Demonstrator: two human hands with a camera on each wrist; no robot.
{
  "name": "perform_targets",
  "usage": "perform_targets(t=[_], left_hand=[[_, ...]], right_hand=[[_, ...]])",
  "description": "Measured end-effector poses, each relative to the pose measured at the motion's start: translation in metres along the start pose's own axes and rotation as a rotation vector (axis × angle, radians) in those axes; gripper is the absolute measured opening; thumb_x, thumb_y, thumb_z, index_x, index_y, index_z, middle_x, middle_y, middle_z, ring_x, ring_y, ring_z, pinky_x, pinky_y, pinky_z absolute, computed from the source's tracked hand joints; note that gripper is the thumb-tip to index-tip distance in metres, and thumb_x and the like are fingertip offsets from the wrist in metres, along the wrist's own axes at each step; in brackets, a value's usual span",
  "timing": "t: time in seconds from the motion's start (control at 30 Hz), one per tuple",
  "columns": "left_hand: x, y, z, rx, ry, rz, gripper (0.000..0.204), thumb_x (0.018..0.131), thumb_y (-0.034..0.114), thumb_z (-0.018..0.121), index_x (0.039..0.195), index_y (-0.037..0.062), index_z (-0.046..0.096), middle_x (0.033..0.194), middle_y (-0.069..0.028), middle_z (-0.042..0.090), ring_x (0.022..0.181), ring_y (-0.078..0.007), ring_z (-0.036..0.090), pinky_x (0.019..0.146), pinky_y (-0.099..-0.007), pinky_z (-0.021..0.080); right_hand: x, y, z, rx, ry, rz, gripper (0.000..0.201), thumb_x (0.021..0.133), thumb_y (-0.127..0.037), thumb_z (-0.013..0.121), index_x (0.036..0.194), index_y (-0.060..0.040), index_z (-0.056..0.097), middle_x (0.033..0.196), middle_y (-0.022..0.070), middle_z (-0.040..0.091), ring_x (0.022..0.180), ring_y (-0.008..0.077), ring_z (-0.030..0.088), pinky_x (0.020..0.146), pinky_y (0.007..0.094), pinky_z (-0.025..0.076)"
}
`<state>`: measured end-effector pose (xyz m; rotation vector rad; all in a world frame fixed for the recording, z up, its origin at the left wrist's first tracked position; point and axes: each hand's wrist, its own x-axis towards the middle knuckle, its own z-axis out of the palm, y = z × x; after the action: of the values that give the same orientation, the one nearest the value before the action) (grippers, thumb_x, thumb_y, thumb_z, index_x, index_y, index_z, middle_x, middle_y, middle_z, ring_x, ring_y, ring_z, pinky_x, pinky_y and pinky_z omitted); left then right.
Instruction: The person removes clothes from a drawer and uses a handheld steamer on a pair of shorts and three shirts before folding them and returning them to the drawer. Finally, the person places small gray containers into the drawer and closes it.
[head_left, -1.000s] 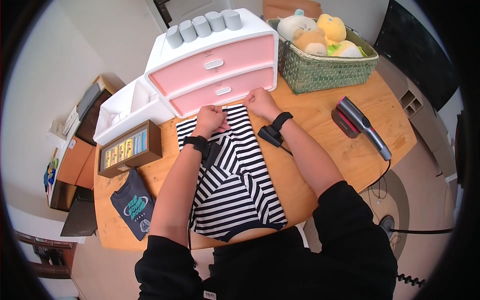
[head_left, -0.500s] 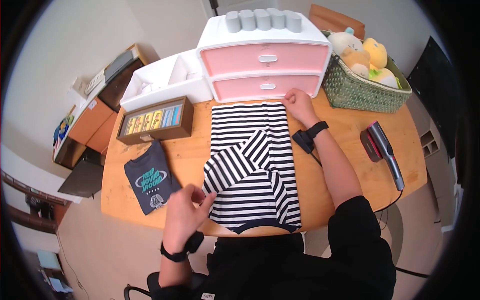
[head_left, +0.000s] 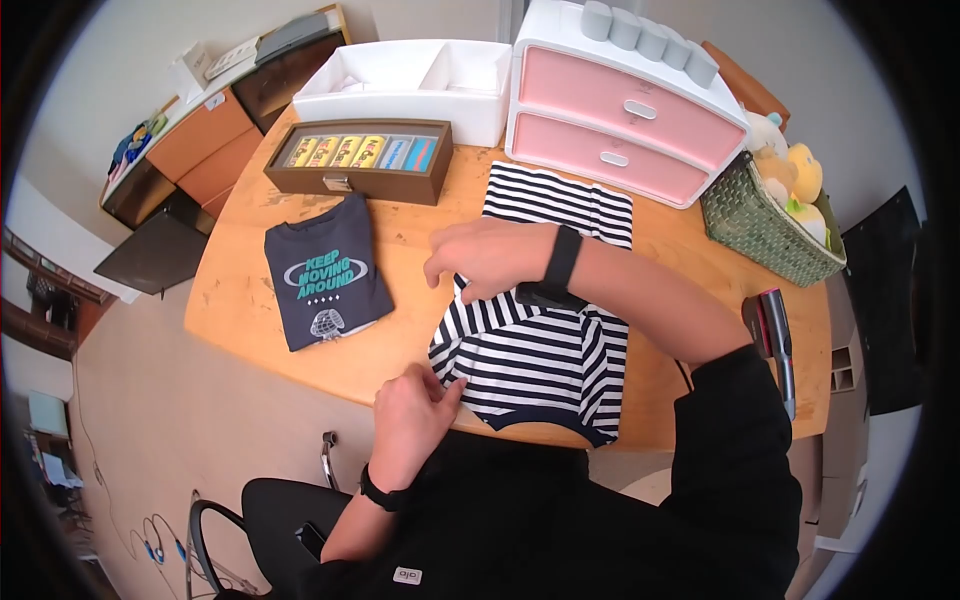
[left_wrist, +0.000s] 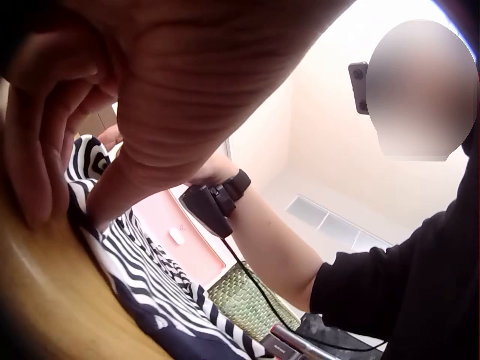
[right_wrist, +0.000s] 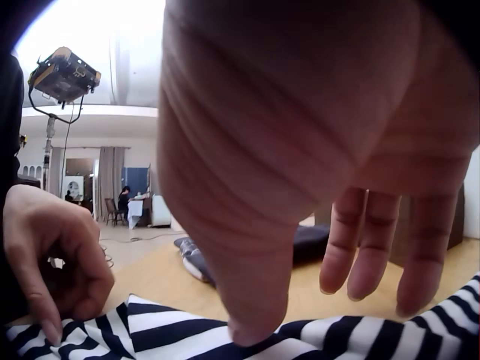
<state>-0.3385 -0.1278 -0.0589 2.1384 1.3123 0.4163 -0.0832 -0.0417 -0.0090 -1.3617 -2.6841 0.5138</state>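
Observation:
A black-and-white striped shirt [head_left: 530, 365] with a dark neckline lies on the wooden table, one sleeve folded across its body. My left hand [head_left: 412, 415] pinches the shirt's left edge near the collar; in the left wrist view the cloth [left_wrist: 86, 202] passes between thumb and fingers. Across the shirt reaches my right hand [head_left: 490, 258], over its left side by the folded sleeve. In the right wrist view this hand's fingers [right_wrist: 367, 247] hang apart, and its thumb tip is right at the striped cloth.
A folded dark grey T-shirt [head_left: 325, 270] lies to the left. Behind are a brown display box [head_left: 360, 185], a white divided bin [head_left: 400, 105] and a pink-fronted drawer unit [head_left: 610, 120]. A green basket [head_left: 770, 225] of plush toys and a handheld steamer [head_left: 778, 350] stand right.
My right hand has moved from the shirt's far right corner across to its left side. The left hand came from the far part to the near left edge. The head view has turned left.

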Motion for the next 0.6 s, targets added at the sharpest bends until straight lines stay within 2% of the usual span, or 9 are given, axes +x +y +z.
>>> perform_targets(t=[0.07,0.1,0.2,0.23,0.33,0.37,0.47,0.5,0.6], left_hand=[[-0.001,-0.004,0.006,0.025,0.134,0.043,0.038,0.080,0.026,0.090,0.077,-0.0019,0.065,0.060,-0.0116,0.065,0.057,-0.0278,0.068,0.058,-0.0382,0.053],[0.000,-0.006,0.009,0.038,0.203,0.065,0.038,0.079,0.026,0.091,0.076,-0.0012,0.064,0.059,-0.0104,0.063,0.056,-0.0273,0.066,0.057,-0.0383,0.052],[0.012,-0.005,0.009,-0.083,0.120,0.013,0.038,0.077,0.024,0.092,0.077,0.0002,0.063,0.057,-0.0083,0.059,0.052,-0.0248,0.061,0.053,-0.0372,0.048],[0.015,-0.008,0.008,-0.091,0.075,-0.004,0.034,0.076,0.021,0.092,0.078,0.0013,0.063,0.057,-0.0072,0.058,0.050,-0.0230,0.057,0.052,-0.0356,0.046],[0.018,-0.012,0.009,-0.147,0.057,-0.005,0.032,0.076,0.017,0.092,0.078,0.0022,0.064,0.056,-0.0067,0.057,0.049,-0.0226,0.057,0.052,-0.0356,0.046],[0.018,-0.009,0.005,-0.160,0.048,0.001,0.029,0.078,0.012,0.088,0.078,0.0020,0.062,0.060,-0.0082,0.058,0.053,-0.0236,0.059,0.054,-0.0360,0.047],[0.015,-0.005,0.003,-0.103,0.176,0.185,0.025,0.081,0.010,0.083,0.077,0.0039,0.059,0.070,-0.0099,0.062,0.065,-0.0314,0.064,0.061,-0.0436,0.050],[0.013,-0.009,0.005,-0.097,0.165,0.246,0.023,0.083,0.009,0.081,0.082,0.0038,0.058,0.075,-0.0102,0.063,0.069,-0.0320,0.063,0.062,-0.0443,0.050],[0.004,-0.003,0.007,-0.104,0.165,0.235,0.025,0.082,0.005,0.083,0.089,0.0023,0.059,0.073,-0.0110,0.063,0.063,-0.0274,0.062,0.061,-0.0380,0.050]], right_hand=[[0.017,0.003,0.004,0.006,-0.207,0.013,0.037,0.082,-0.014,0.083,0.117,-0.0095,0.074,0.111,0.0109,0.072,0.111,0.0318,0.067,0.092,0.0444,0.055],[0.022,-0.003,-0.002,0.048,-0.310,0.126,0.033,0.080,-0.015,0.085,0.110,-0.0077,0.075,0.109,0.0115,0.073,0.109,0.0311,0.068,0.089,0.0425,0.056],[0.035,-0.005,-0.014,0.122,-0.469,0.208,0.026,0.079,-0.014,0.085,0.101,-0.0061,0.076,0.109,0.0122,0.074,0.109,0.0303,0.069,0.086,0.0409,0.055],[0.037,-0.001,-0.011,0.149,-0.431,0.194,0.020,0.079,-0.014,0.085,0.093,-0.0042,0.074,0.104,0.0125,0.073,0.104,0.0299,0.069,0.085,0.0400,0.055],[0.031,0.012,-0.001,0.182,-0.299,0.090,0.020,0.080,-0.014,0.084,0.092,-0.0034,0.072,0.100,0.0120,0.072,0.101,0.0300,0.069,0.085,0.0407,0.054],[0.026,0.011,-0.003,0.187,-0.286,0.083,0.019,0.081,-0.013,0.083,0.091,-0.0029,0.071,0.097,0.0113,0.071,0.099,0.0303,0.068,0.086,0.0413,0.054],[0.013,0.008,-0.007,0.209,-0.260,0.088,0.017,0.081,-0.010,0.081,0.093,-0.0035,0.071,0.097,0.0093,0.071,0.097,0.0306,0.068,0.085,0.0418,0.054],[0.010,0.008,-0.005,0.163,-0.263,0.098,0.017,0.079,-0.008,0.080,0.094,-0.0044,0.071,0.092,0.0063,0.069,0.096,0.0293,0.066,0.085,0.0419,0.053],[-0.001,0.008,0.001,0.060,-0.203,-0.017,0.018,0.076,-0.007,0.079,0.092,-0.0053,0.071,0.088,0.0046,0.066,0.096,0.0283,0.065,0.086,0.0414,0.052]])
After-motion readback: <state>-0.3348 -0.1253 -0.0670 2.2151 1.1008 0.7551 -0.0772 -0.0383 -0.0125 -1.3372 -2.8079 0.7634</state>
